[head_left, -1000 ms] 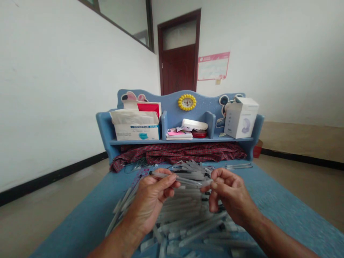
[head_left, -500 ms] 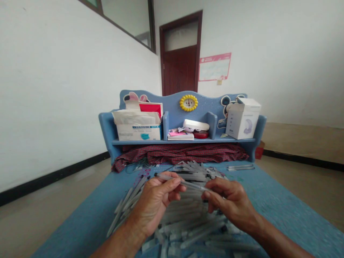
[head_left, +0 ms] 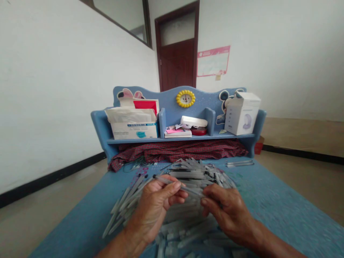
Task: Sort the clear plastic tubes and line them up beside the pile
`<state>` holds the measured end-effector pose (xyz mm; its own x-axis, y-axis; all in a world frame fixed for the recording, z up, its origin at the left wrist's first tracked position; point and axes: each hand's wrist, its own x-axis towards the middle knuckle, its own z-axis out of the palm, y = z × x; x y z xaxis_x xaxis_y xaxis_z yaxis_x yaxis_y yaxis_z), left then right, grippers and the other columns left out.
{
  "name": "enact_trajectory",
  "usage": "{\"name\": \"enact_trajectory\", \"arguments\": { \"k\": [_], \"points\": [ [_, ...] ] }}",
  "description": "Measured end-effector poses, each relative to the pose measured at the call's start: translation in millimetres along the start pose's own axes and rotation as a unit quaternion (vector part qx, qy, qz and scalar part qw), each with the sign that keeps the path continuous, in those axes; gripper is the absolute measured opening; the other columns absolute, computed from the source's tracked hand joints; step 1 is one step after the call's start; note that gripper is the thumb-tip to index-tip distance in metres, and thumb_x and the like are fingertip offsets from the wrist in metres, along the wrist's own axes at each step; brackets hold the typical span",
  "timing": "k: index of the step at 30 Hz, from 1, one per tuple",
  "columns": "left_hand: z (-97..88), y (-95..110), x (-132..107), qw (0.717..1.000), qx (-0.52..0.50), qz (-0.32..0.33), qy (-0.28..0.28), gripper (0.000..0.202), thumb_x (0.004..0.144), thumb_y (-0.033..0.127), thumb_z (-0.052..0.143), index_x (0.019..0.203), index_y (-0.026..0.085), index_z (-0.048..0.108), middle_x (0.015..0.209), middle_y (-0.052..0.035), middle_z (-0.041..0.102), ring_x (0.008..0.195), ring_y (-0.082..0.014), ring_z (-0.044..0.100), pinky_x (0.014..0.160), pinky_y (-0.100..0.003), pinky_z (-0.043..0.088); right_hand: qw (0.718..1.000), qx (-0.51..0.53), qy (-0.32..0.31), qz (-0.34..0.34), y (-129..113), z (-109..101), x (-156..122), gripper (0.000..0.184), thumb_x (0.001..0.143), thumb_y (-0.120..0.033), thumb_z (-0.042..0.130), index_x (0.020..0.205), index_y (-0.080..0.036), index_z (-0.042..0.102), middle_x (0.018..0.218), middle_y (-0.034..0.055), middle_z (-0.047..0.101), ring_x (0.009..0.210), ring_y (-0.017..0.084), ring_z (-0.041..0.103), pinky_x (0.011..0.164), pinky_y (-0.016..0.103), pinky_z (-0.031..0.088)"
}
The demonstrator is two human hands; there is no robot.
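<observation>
"Pen (head_left: 192, 191) is where, please?"
"It is held slantwise above the pile of pens (head_left: 185, 215)."
"And the grip?"
"Left hand (head_left: 158, 197) pinches it near the dark end (head_left: 154, 176), right hand (head_left: 228, 206) at the other."

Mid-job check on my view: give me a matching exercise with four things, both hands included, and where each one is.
Things:
1. Left hand
2. Checked cloth
3. Right hand
4. Yellow-rimmed clock

Places:
A. Fingers at the pale end of the pen-like piece
B. On the blue back panel
C. Gripping the pen-like piece nearer its dark end
D. Bunched below the blue shelf

Pairs: 1-C, 2-D, 3-A, 4-B
</observation>
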<state>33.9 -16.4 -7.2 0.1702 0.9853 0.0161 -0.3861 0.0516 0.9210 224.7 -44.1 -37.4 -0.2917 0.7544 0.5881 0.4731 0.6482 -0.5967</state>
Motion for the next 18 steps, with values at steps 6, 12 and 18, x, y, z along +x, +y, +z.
{"name": "enact_trajectory", "arguments": {
  "k": [6,12,18],
  "points": [
    [-1.0,-1.6,-0.2,1.0,0.003,0.002,-0.004,0.017,0.062,0.02,0.078,0.07,0.014,0.064,0.068,-0.003,0.069,0.058,-0.0142,0.065,0.053,-0.021,0.053,1.0,-0.001,0.007,0.015,1.8,6.3,-1.1,0.013,0.088,-0.023,0.045,0.078,-0.019,0.052,0.057,-0.0009,0.06,0.049,0.011,0.056,0.051,0.021,0.04],
    [-1.4,13.7,4.7,0.999,-0.015,-0.011,0.033,0.02,0.054,0.015,0.081,0.066,0.013,0.065,0.063,-0.0018,0.067,0.054,-0.0133,0.063,0.047,-0.019,0.051,0.998,-0.005,0.039,-0.052,-3.3,5.1,6.2,0.013,0.084,-0.029,0.055,0.085,-0.016,0.056,0.06,-0.0003,0.061,0.05,0.01,0.056,0.049,0.019,0.04],
    [1.9,9.4,1.3,0.992,-0.046,-0.116,0.012,0.029,0.046,0.021,0.086,0.062,0.015,0.063,0.054,0.0009,0.062,0.044,-0.0112,0.055,0.041,-0.019,0.047,0.977,-0.076,0.032,-0.196,-4.8,2.5,15.1,0.029,0.087,-0.018,0.046,0.117,-0.017,0.046,0.079,0.0013,0.066,0.059,0.009,0.058,0.055,0.017,0.044]
  ]
}}
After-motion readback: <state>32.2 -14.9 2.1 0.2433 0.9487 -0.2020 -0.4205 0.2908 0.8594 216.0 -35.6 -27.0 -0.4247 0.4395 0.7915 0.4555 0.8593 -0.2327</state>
